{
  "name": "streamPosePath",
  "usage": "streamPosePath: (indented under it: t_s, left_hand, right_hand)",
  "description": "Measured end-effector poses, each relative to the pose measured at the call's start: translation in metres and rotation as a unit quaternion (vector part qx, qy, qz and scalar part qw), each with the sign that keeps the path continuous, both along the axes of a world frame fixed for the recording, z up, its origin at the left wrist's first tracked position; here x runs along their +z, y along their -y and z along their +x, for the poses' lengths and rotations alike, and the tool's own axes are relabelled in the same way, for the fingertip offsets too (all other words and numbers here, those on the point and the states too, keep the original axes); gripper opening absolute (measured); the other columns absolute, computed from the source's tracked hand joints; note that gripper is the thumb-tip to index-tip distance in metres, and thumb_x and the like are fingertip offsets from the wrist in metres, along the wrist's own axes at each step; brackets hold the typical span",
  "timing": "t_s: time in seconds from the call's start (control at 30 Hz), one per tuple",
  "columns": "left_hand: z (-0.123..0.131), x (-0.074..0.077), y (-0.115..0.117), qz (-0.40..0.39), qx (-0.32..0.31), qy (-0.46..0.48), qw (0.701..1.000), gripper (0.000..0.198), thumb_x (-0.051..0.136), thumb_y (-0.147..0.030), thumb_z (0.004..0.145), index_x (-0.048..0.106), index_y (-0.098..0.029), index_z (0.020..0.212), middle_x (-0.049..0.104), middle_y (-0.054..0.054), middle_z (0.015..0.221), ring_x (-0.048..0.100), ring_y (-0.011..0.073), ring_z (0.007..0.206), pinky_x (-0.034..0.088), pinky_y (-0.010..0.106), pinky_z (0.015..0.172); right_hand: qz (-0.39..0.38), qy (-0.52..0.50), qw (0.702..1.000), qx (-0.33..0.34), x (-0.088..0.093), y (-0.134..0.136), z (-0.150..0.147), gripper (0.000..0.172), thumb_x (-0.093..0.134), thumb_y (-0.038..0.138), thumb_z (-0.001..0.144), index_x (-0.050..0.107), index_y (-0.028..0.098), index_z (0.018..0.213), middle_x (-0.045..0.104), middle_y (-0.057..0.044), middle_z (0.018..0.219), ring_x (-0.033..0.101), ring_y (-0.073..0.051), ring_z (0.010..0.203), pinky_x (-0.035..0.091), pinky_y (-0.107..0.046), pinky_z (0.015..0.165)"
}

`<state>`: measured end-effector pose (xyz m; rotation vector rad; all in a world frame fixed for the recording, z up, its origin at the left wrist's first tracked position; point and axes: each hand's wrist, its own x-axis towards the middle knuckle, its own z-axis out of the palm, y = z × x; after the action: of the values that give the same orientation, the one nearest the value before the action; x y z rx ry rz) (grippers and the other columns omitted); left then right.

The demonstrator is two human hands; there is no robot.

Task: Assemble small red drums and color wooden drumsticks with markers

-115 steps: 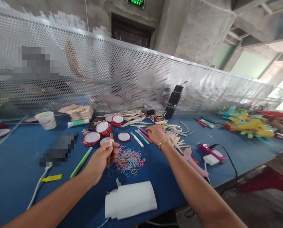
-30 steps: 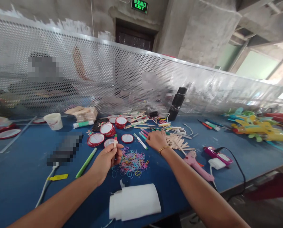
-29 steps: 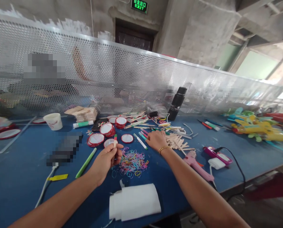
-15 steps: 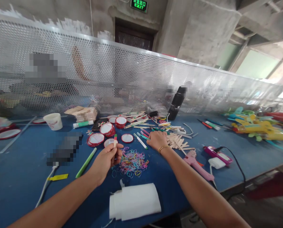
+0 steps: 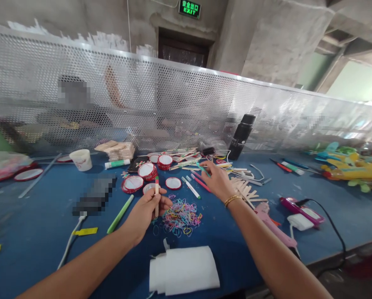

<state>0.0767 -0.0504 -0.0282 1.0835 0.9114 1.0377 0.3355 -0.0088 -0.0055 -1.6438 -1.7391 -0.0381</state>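
My left hand (image 5: pixel 150 206) is closed on a wooden craft stick (image 5: pixel 156 197), held upright, its top end coloured green and red. Beyond and to the right, my right hand (image 5: pixel 217 179) pinches a teal marker (image 5: pixel 202 169) between thumb and fingers. Just left of that hand, a pink marker (image 5: pixel 200 182) and a white marker with a green tip (image 5: pixel 192 189) lie on the table. A heap of coloured rubber bands (image 5: pixel 182 216) lies between my forearms. Red-rimmed white discs (image 5: pixel 146 170) are stacked behind my left hand.
Loose wooden sticks (image 5: pixel 245 189) and a pink glue gun (image 5: pixel 273 224) lie right of my right hand. A black bottle (image 5: pixel 242 137) stands by the perforated metal screen (image 5: pixel 186 104). Left are a paper cup (image 5: pixel 81 160), phone (image 5: pixel 95 194) and green marker (image 5: pixel 120 214); a white cloth bundle (image 5: pixel 188 270) lies in front.
My right hand has risen from the group of markers with the teal marker in its fingers. My left hand keeps the craft stick. The view has turned slightly left.
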Motion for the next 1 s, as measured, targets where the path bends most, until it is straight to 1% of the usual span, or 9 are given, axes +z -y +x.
streamPosePath:
  t_s: [0.13,0.23,0.33,0.43,0.5,0.6,0.67,0.77,1.0]
  left_hand:
    - [0.002,0.002,0.002,0.013,0.022,-0.026,0.999,0.022,0.066,-0.041,0.083,0.063,-0.021,0.092,0.071,0.004,0.087,0.061,0.0157,0.077,0.046,0.026,0.071]
    - [0.0,0.0,0.0,0.055,0.055,-0.077,0.994,0.025,0.067,-0.044,0.082,0.07,-0.021,0.088,0.063,0.002,0.077,0.051,0.0142,0.066,0.038,0.025,0.06]
    - [0.0,-0.001,0.002,0.092,0.064,-0.087,0.99,0.029,0.066,-0.048,0.082,0.072,-0.021,0.091,0.049,-0.002,0.064,0.04,0.0144,0.06,0.033,0.026,0.055]
    - [0.002,0.001,0.006,0.067,0.026,-0.045,0.996,0.03,0.068,-0.05,0.081,0.07,-0.022,0.092,0.047,-0.003,0.065,0.039,0.0132,0.059,0.034,0.025,0.055]
    - [0.005,0.003,0.009,0.041,-0.006,-0.028,0.999,0.031,0.071,-0.05,0.079,0.068,-0.021,0.088,0.052,-0.002,0.07,0.043,0.0124,0.061,0.037,0.023,0.056]
    - [0.008,0.007,0.012,0.052,-0.025,-0.037,0.998,0.036,0.074,-0.052,0.074,0.065,-0.018,0.079,0.055,-0.001,0.071,0.047,0.0124,0.064,0.039,0.022,0.056]
    - [0.009,0.008,0.012,0.079,-0.016,-0.06,0.995,0.039,0.075,-0.054,0.072,0.062,-0.018,0.072,0.052,-0.002,0.066,0.045,0.0117,0.06,0.037,0.022,0.053]
    - [0.007,0.008,0.011,0.11,-0.009,-0.091,0.99,0.04,0.074,-0.054,0.072,0.06,-0.018,0.066,0.049,-0.003,0.06,0.041,0.0108,0.055,0.034,0.023,0.05]
    - [0.005,0.001,0.007,0.146,-0.016,-0.116,0.982,0.04,0.069,-0.052,0.077,0.053,-0.019,0.06,0.046,-0.004,0.055,0.039,0.0109,0.052,0.03,0.024,0.05]
  right_hand:
    - [0.059,-0.252,0.956,0.139,-0.003,0.007,-0.023,0.023,0.048,0.027,0.085,0.066,0.019,0.098,0.057,0.001,0.074,0.049,-0.013,0.063,0.04,-0.026,0.061]
    - [0.08,-0.355,0.899,0.244,-0.004,0.025,-0.049,0.032,0.057,0.03,0.082,0.058,0.02,0.112,0.055,0.002,0.082,0.052,-0.013,0.069,0.045,-0.026,0.064]
    - [0.129,-0.319,0.897,0.276,-0.003,0.05,-0.071,0.039,0.068,0.027,0.079,0.052,0.023,0.114,0.052,0.004,0.078,0.052,-0.012,0.067,0.046,-0.026,0.063]
    - [0.167,-0.252,0.912,0.276,-0.002,0.07,-0.082,0.009,0.062,0.023,0.087,0.055,0.023,0.093,0.051,0.005,0.07,0.047,-0.01,0.056,0.042,-0.024,0.056]
    - [0.165,-0.227,0.917,0.282,-0.004,0.076,-0.085,0.005,0.054,0.02,0.09,0.055,0.023,0.093,0.054,0.005,0.068,0.049,-0.01,0.055,0.043,-0.024,0.055]
    - [0.164,-0.186,0.928,0.277,-0.007,0.074,-0.088,0.016,0.055,0.017,0.086,0.057,0.023,0.1,0.059,0.003,0.072,0.057,-0.013,0.062,0.048,-0.027,0.061]
    - [0.186,-0.149,0.933,0.271,-0.01,0.07,-0.089,0.01,0.056,0.017,0.084,0.058,0.023,0.091,0.063,0.0,0.075,0.061,-0.016,0.069,0.05,-0.03,0.067]
    - [0.212,-0.133,0.932,0.263,-0.012,0.067,-0.091,0.007,0.057,0.016,0.083,0.057,0.023,0.082,0.063,-0.001,0.076,0.06,-0.017,0.071,0.051,-0.034,0.071]
    - [0.23,-0.12,0.924,0.28,-0.014,0.066,-0.093,0.01,0.056,0.015,0.084,0.056,0.025,0.086,0.064,0.001,0.076,0.061,-0.017,0.072,0.051,-0.038,0.081]
